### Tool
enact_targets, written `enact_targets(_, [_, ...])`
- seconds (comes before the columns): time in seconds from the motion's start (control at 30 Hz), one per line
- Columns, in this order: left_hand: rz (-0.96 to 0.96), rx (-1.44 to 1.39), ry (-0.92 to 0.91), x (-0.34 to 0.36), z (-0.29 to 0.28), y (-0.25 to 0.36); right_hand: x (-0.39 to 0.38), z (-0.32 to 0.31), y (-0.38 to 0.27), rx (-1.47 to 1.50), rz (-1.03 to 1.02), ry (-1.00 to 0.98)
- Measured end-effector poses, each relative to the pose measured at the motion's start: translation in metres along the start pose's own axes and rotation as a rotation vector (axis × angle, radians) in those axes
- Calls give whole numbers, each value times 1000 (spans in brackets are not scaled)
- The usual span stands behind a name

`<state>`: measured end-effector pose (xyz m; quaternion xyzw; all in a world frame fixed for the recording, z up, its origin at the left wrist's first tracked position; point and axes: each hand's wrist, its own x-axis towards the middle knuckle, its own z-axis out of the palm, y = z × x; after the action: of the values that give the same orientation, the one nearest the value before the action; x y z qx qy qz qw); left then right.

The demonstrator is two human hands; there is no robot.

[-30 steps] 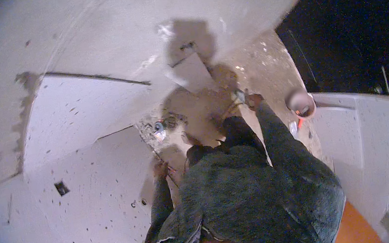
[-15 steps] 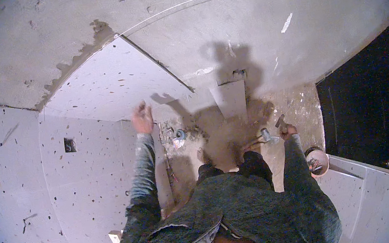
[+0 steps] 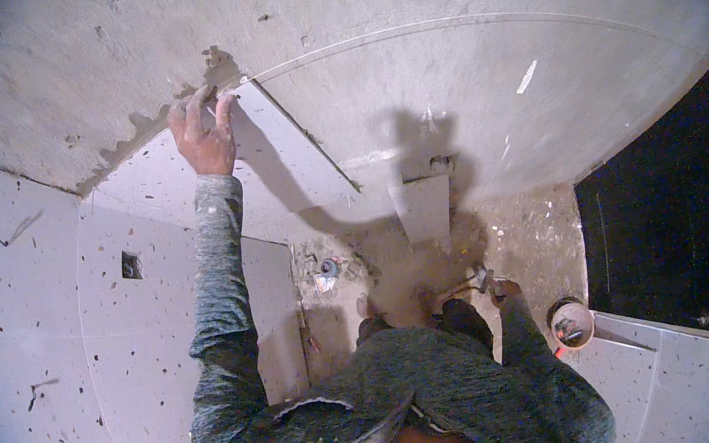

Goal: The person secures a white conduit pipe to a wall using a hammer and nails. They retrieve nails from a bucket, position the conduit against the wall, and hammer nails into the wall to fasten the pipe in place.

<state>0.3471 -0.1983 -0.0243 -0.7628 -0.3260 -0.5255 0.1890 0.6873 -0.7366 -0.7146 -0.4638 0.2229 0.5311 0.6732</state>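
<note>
My left hand (image 3: 203,143) is raised to the upper edge of a pale speckled tile (image 3: 286,154) on the wall ahead. Its bent fingers are apart and reach the edge where dark wet mortar (image 3: 143,124) shows; I see nothing held in them. Low on the right, my right hand (image 3: 506,293) is closed, and what it grips is too small and blurred to name. Beside it a hammer-like tool (image 3: 482,276) with a pale head is close to the floor; whether the hand touches it, I cannot tell.
A white string line (image 3: 453,21) runs across the bare wall. A narrow tile piece (image 3: 423,207) stands against its foot. A bucket (image 3: 572,325) with tools is at the right, near a low tiled ledge (image 3: 612,376). A round blue-grey item (image 3: 329,268) lies on the floor.
My left hand has moved up from below the tile to its upper edge. My right hand has come lower and inward, close to the hammer-like tool. The view has shifted slightly.
</note>
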Motion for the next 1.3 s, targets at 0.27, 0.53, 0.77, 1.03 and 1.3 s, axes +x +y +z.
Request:
enact_targets(0.27, [14, 78, -14, 15, -11, 8, -82, 82, -19, -610, 154, -77])
enact_targets(0.53, [-40, -30, 23, 21, 1, 9, -1, 15, -22, -701, 51, 10])
enact_targets(0.77, [40, -20, 14, 15, 3, 14, 6, 41, -28, -988, -13, 52])
enact_targets(1.03, [18, -25, -58, -54, -7, 8, -1, 57, -14, -1679, -292, 54])
enact_targets(1.3, [-262, 73, -469, -210, -30, 18, -20, 95, -34, -1786, -321, 84])
